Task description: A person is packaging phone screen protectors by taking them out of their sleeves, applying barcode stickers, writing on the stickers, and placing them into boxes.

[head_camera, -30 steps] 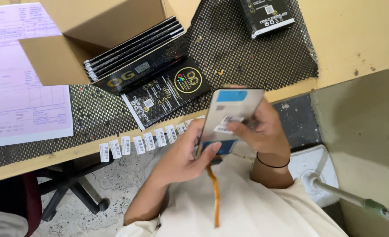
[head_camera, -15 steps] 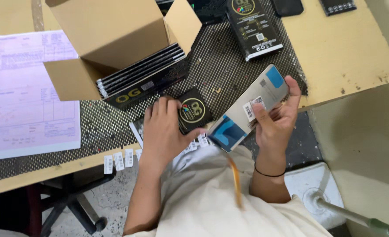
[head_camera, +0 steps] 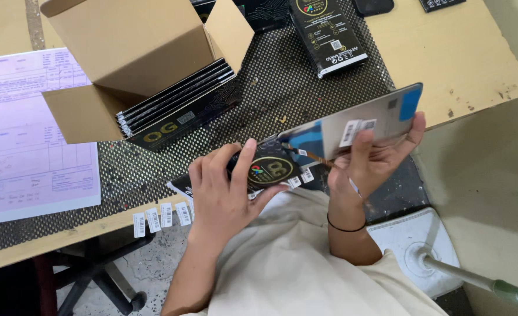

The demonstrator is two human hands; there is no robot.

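A packing workstation — open cardboard box [head_camera: 136, 64] of stock, barcode stickers [head_camera: 161, 217], invoice sheets [head_camera: 25, 134].

We see a black box [head_camera: 268, 169] with a gold ring, a silver pack [head_camera: 358, 126] with blue patches, a brown carton [head_camera: 136, 52], a black dotted mat [head_camera: 306, 99] and white barcode stickers [head_camera: 161, 216] along the tan bench [head_camera: 463, 52] edge.
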